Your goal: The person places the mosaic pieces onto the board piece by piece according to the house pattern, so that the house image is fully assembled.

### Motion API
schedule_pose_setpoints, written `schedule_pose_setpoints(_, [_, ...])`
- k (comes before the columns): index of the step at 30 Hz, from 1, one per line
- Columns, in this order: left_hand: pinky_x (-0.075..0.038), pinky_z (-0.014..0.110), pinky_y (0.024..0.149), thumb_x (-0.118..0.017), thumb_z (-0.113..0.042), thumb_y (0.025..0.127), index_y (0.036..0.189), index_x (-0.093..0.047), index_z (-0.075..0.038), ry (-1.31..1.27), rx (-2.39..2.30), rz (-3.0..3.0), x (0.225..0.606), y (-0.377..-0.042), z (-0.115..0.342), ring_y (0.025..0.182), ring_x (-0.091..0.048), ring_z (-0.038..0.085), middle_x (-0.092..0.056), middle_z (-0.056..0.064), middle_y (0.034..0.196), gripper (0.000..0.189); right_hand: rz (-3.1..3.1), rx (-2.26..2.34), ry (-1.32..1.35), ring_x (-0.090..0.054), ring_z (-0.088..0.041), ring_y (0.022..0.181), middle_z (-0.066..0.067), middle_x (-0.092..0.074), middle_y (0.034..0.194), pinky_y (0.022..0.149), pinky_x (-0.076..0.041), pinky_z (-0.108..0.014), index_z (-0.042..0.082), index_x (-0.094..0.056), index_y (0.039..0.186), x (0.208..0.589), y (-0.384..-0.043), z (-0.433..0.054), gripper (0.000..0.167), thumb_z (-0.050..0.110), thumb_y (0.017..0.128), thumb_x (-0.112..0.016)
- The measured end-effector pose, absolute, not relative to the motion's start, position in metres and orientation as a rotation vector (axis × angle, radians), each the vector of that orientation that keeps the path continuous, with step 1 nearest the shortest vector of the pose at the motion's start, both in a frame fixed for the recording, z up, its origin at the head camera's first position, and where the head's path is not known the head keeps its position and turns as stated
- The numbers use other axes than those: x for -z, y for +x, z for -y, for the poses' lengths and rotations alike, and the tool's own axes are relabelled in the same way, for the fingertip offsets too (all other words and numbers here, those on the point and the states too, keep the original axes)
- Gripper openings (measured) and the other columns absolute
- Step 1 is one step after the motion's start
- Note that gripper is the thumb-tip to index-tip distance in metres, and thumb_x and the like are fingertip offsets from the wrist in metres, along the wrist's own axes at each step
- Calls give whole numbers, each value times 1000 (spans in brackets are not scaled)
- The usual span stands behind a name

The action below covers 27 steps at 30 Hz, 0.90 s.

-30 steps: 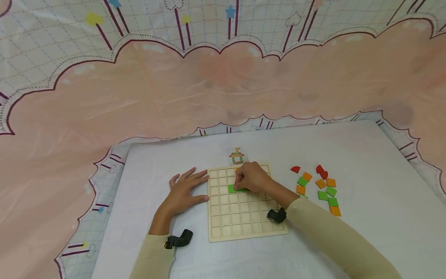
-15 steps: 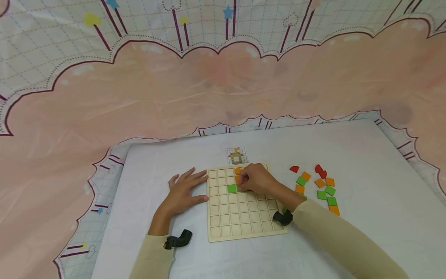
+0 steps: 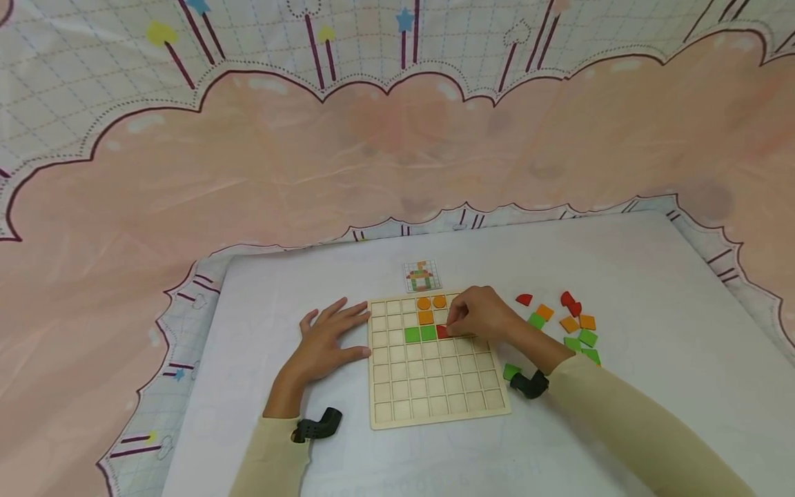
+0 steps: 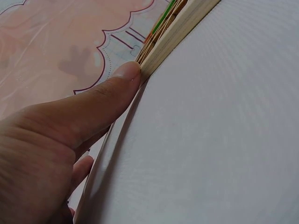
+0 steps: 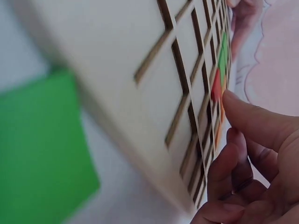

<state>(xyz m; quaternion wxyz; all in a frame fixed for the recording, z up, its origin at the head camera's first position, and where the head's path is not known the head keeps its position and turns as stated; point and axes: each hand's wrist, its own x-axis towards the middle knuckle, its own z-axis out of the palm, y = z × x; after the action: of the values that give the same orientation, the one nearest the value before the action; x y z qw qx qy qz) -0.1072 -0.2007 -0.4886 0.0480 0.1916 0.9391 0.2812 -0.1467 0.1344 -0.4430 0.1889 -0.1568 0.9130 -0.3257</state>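
My right hand [image 3: 481, 314] is over the upper right of a wooden grid board [image 3: 413, 412]. Its thumb and curled fingers are at a red piece [image 3: 442, 332] in the third row, and they partly cover it. From the right wrist view, the thumb tip [image 5: 228, 95] is beside the red piece [image 5: 216, 85]. Left of it, two green squares [image 3: 413, 335] fill neighbouring cells. Above lie an orange square [image 3: 425, 317] and two orange discs [image 3: 424, 304]. My left hand [image 3: 329, 345] lies with spread fingers against the board's left edge, its thumb touching the rim [image 4: 161, 51].
A small pattern card [image 3: 421, 276] lies behind the board. To the right are scattered loose pieces: a red quarter-round [image 3: 524, 299], red pieces [image 3: 571, 304], orange squares [image 3: 586, 322] and green squares [image 3: 587, 337]. One green square [image 3: 512, 371] lies near the board's right edge.
My right hand has moved right along the third row, uncovering the second green square, the orange pieces above and part of the red piece. My left hand stays in place.
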Motion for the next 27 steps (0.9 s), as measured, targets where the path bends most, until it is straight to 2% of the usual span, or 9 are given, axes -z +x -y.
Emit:
schedule_pose_setpoints(8, [-3,68,117,-81,-45,83,147,-57,-24,602,-887,-2858,488,-107,201,157,-23,29,-46,-7,160,72,-2587,936,-412,-56,-17,74,3,-65,71,67,-45,-30,20,-76,78,434,-158,-171,10,21,83,-84])
schedule_pose_setpoints(15, [-2,68,118,-81,-46,83,148,-56,-24,596,-878,-2857,488,-107,201,157,-23,28,-45,-8,160,73,-2662,838,-437,-56,-18,80,1,-64,80,70,-46,-30,18,-77,88,429,-169,-208,5,20,86,-81])
schedule_pose_setpoints(22, [-3,68,117,-81,-47,84,148,-57,-24,597,-875,-2858,490,-107,201,157,-23,29,-45,-7,160,72,-2654,770,-283,-56,-21,85,-4,-65,89,72,-47,-30,13,-76,99,423,-173,-238,16,24,88,-80])
schedule_pose_setpoints(27, [-3,68,117,-81,-46,83,148,-56,-24,591,-876,-2855,487,-107,201,157,-23,29,-45,-8,160,73,-2651,715,-195,-58,-22,85,-4,-69,93,70,-49,-29,13,-76,102,427,-176,-251,22,28,87,-81])
